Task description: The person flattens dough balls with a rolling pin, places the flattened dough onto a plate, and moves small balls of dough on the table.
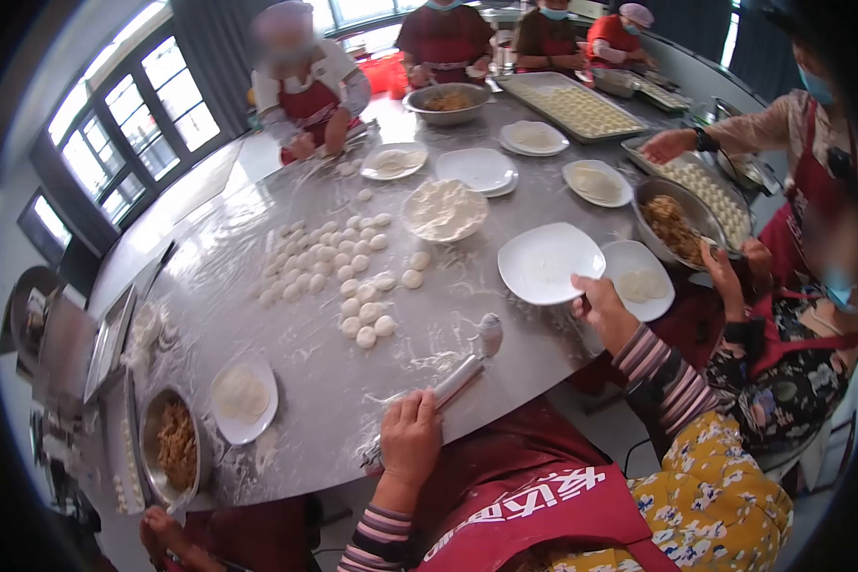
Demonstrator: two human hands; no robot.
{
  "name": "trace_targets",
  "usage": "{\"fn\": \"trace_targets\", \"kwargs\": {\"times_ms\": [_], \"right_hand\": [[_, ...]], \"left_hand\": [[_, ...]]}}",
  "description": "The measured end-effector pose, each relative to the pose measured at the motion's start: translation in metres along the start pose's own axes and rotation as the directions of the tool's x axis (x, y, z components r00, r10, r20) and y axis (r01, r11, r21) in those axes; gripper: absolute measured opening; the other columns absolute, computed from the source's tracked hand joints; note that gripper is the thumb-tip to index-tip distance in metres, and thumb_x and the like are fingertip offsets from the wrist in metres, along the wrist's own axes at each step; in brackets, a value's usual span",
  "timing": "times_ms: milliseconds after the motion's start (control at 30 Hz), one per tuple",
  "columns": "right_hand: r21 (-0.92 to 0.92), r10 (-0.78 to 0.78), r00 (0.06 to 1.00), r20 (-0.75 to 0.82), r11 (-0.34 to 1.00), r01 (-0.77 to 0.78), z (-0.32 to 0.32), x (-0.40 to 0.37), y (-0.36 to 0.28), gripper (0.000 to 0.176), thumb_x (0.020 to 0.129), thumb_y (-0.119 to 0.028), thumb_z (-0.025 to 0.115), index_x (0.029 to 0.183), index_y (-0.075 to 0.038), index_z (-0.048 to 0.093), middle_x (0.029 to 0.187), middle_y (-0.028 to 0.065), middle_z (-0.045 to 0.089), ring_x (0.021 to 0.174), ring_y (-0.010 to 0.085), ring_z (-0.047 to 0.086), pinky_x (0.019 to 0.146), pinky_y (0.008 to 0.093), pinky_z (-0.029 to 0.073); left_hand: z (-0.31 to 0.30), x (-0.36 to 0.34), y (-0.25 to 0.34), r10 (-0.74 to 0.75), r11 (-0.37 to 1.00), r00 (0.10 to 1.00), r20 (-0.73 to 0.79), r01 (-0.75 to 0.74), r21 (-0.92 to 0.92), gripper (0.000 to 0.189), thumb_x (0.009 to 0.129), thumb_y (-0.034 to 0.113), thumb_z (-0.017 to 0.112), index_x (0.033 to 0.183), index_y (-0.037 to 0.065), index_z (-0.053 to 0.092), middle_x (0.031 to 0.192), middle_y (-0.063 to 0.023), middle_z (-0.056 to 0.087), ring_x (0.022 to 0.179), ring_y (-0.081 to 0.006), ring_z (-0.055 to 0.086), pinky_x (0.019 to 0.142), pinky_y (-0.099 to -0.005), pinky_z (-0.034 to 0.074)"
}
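My left hand (412, 440) is closed around a floury rolling pin (459, 379) at the near table edge. With my right hand (601, 310) I grip the rim of a white square plate (550, 262), which has only a trace of flour on it. Just beyond that hand lies another white plate (650, 310) with thin round dough wrappers (642, 285). Several small flattened dough pieces (329, 253) are spread over the middle of the floured steel table (219, 334). A bowl of flour (445, 210) stands behind them.
Bowls of filling stand at right (672, 224), near left (170, 448) and back (446, 101). Plates of wrappers (243, 400) and trays of dumplings (572, 105) share the table. Several co-workers surround it; one person's arm (734, 138) reaches in from the right.
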State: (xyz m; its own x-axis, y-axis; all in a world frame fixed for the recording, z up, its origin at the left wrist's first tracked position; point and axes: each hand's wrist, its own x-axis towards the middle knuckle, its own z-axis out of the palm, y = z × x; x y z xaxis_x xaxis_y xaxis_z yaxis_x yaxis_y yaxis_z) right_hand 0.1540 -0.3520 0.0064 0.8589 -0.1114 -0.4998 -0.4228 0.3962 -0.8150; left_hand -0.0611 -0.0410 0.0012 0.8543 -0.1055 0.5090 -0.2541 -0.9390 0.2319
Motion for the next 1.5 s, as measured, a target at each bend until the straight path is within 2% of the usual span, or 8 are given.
{"fn": "trace_targets", "kwargs": {"times_ms": [333,433,533,600,700,933,1167,1500], "right_hand": [[-0.202,-0.219,0.966,0.136,0.949,0.243,-0.005,-0.006,0.021,0.019,0.089,-0.016,0.061,0.088,0.002,0.059,0.066,0.0057,0.06,0.049,0.0131,0.058,0.039,0.0253,0.047],[-0.555,-0.233,0.933,0.275,0.754,0.352,-0.011,-0.038,0.023,0.023,0.09,-0.018,0.059,0.094,0.005,0.06,0.069,0.0077,0.063,0.053,0.013,0.06,0.045,0.0238,0.049],[-0.469,-0.489,0.776,0.399,0.618,0.631,0.011,-0.061,0.043,0.043,0.089,-0.031,0.063,0.11,0.005,0.056,0.088,0.0137,0.065,0.072,0.0175,0.065,0.062,0.027,0.053],[-0.203,-0.732,0.287,0.618,0.204,0.958,0.043,-0.075,0.053,0.068,0.084,-0.046,0.066,0.126,0.004,0.045,0.109,0.0187,0.06,0.092,0.0231,0.062,0.079,0.0328,0.051],[-0.159,-0.688,0.281,0.669,0.236,0.959,0.064,-0.07,0.073,0.087,0.077,-0.054,0.068,0.134,0.002,0.036,0.123,0.02,0.053,0.106,0.0278,0.056,0.089,0.0382,0.046],[-0.176,-0.615,0.208,0.761,0.114,0.978,0.069,-0.059,0.088,0.04,0.09,-0.018,0.055,0.121,0.002,0.04,0.095,0.0213,0.06,0.081,0.0339,0.06,0.072,0.0414,0.049],[-0.117,-0.466,0.117,0.877,0.03,0.993,0.074,-0.055,0.069,0.046,0.091,-0.021,0.049,0.129,-0.005,0.029,0.093,0.0192,0.059,0.076,0.0307,0.059,0.069,0.0424,0.049],[-0.207,-0.415,0.239,0.878,0.122,0.971,0.08,-0.058,0.066,0.039,0.088,-0.021,0.056,0.117,-0.003,0.037,0.094,0.0183,0.06,0.08,0.033,0.061,0.071,0.0425,0.051]], "left_hand": [[-0.045,0.01,-0.015,-0.151,0.983,0.949,0.276,0.175,-0.064,0.037,0.073,0.018,0.071,0.106,0.005,0.06,0.1,-0.0123,0.061,0.093,-0.0309,0.058,0.081,-0.041,0.047],[-0.043,0.022,-0.039,-0.133,0.963,0.907,0.4,0.214,-0.166,0.034,0.075,0.02,0.071,0.104,0.005,0.061,0.098,-0.0136,0.061,0.091,-0.0323,0.058,0.079,-0.0407,0.047],[-0.033,0.046,-0.081,-0.239,0.88,0.88,0.41,0.375,-0.292,0.027,0.081,0.022,0.066,0.1,0.004,0.061,0.097,-0.0151,0.06,0.091,-0.0343,0.058,0.079,-0.0415,0.047],[-0.018,0.066,-0.13,-0.388,0.869,0.888,0.246,0.441,-0.224,0.029,0.08,0.022,0.067,0.101,0.003,0.061,0.1,-0.0172,0.06,0.091,-0.0333,0.06,0.078,-0.0411,0.048],[-0.003,0.096,-0.221,-0.59,0.804,0.808,-0.014,0.585,-0.102,0.036,0.08,0.025,0.066,0.108,0.002,0.06,0.107,-0.0202,0.059,0.099,-0.0346,0.058,0.086,-0.0405,0.046],[-0.01,0.155,-0.326,-0.871,0.481,0.485,-0.082,0.874,0.062,0.057,0.084,0.044,0.059,0.128,0.009,0.052,0.13,-0.0195,0.048,0.123,-0.0347,0.044,0.102,-0.0411,0.037],[0.04,0.173,-0.411,-0.808,0.563,0.586,-0.064,0.799,0.212,0.065,0.083,0.06,0.05,0.134,0.021,0.048,0.143,-0.0179,0.037,0.133,-0.033,0.034,0.107,-0.0504,0.028],[0.066,0.192,-0.357,-0.36,0.933,0.923,0.136,0.358,0.043,0.058,0.077,0.051,0.063,0.125,0.02,0.056,0.138,-0.0158,0.045,0.129,-0.0342,0.038,0.108,-0.0442,0.025]]}}
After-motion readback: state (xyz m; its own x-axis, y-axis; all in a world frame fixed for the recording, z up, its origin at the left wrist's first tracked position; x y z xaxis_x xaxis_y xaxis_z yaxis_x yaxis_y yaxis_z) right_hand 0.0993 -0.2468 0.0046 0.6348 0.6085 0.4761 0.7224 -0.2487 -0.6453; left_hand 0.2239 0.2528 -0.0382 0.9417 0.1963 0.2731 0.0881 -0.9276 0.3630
